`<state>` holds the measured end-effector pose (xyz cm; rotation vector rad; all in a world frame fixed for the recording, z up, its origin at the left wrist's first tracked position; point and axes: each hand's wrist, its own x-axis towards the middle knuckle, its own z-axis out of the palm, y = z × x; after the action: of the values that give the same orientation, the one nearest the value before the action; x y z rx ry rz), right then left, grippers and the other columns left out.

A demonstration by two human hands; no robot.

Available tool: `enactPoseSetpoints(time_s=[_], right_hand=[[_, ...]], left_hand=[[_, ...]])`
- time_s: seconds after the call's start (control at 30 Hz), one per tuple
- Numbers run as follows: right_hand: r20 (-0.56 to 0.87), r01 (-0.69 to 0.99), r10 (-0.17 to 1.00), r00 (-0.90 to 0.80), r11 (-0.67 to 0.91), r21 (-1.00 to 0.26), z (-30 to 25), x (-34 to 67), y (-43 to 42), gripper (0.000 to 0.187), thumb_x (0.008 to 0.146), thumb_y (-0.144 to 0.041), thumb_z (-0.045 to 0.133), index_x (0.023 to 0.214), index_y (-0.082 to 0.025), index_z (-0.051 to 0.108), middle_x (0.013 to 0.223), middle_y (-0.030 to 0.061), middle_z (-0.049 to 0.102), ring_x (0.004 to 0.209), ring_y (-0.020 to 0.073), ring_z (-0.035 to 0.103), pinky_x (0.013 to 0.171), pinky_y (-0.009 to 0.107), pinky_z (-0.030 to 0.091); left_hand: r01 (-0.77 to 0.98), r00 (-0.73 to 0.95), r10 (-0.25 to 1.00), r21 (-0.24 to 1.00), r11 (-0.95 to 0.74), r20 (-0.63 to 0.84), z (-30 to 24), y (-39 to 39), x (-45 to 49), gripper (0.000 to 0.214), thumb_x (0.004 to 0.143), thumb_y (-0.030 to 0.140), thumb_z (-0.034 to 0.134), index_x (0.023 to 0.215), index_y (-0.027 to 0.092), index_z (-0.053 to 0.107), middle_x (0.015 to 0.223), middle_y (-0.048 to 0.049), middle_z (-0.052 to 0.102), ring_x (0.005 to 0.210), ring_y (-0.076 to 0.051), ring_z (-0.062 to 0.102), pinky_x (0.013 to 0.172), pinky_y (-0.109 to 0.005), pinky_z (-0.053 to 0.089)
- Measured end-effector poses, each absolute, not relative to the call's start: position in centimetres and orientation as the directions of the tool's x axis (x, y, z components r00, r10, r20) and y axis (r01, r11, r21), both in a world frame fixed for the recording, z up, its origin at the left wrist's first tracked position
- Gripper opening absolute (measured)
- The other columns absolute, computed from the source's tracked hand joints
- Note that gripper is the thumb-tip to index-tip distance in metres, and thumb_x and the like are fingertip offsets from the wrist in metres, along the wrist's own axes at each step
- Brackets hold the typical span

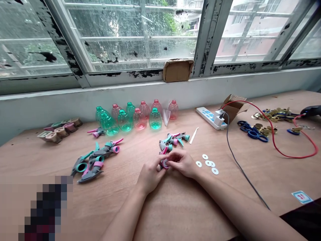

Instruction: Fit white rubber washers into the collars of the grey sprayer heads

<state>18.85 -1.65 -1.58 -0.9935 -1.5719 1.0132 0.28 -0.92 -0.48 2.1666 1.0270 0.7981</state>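
Note:
My left hand (149, 174) is closed around a grey and pink spray trigger head (164, 163), its collar turned up toward me. At the collar's mouth, the fingertips of my right hand (182, 163) are pinched together. Something pale shows inside the collar, but what the right fingers hold is too small to tell. Just beyond my hands is a small pile of trigger heads (175, 140) in grey, pink and teal. Several flat white washers (215, 171) lie to the right of my right hand. White tweezers (194, 135) rest behind them.
More trigger heads (94, 160) are heaped at left. Green and pink clear bottles (155, 118) stand along the wall, beside stacked small blocks (60, 130). A power strip (210, 117), grey cable (234, 155), red cable (273, 137) and blue-handled scissors (257, 135) occupy the right side.

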Motion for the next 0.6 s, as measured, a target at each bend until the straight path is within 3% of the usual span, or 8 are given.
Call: enactPoseSetpoints(time_s=[0.2,0.4,0.6], right_hand=[[0.529,0.378,0.816,-0.233,0.577,-0.724,-1.2,19.3,-1.8,0.011,0.082,-0.030,0.066,0.084,-0.021,0.072,0.085,0.0054,0.064,0.070,0.0139,0.061,0.054,0.022,0.049],[0.529,0.459,0.800,-0.284,0.598,-0.657,-1.3,19.5,-2.0,0.013,0.085,-0.027,0.063,0.088,-0.022,0.075,0.088,0.0051,0.067,0.070,0.0127,0.061,0.056,0.022,0.049],[0.530,0.449,0.807,-0.261,0.588,-0.673,-1.4,19.5,-1.8,0.013,0.084,-0.029,0.065,0.087,-0.022,0.075,0.084,0.0048,0.067,0.067,0.0125,0.060,0.059,0.024,0.048]], left_hand=[[0.470,0.492,0.822,0.706,-0.530,0.289,-0.1,-1.0,0.6,0.035,0.079,0.016,0.058,0.112,0.028,0.061,0.099,-0.0013,0.068,0.077,-0.016,0.064,0.073,-0.028,0.052],[0.500,0.509,0.821,0.688,-0.526,0.259,0.3,-1.0,0.6,0.028,0.080,0.017,0.057,0.107,0.027,0.060,0.103,-0.0012,0.068,0.091,-0.019,0.063,0.082,-0.030,0.049],[0.512,0.526,0.809,0.662,-0.547,0.261,0.6,-1.1,0.7,0.027,0.079,0.016,0.057,0.104,0.026,0.059,0.100,-0.0023,0.067,0.095,-0.021,0.060,0.085,-0.034,0.047]])
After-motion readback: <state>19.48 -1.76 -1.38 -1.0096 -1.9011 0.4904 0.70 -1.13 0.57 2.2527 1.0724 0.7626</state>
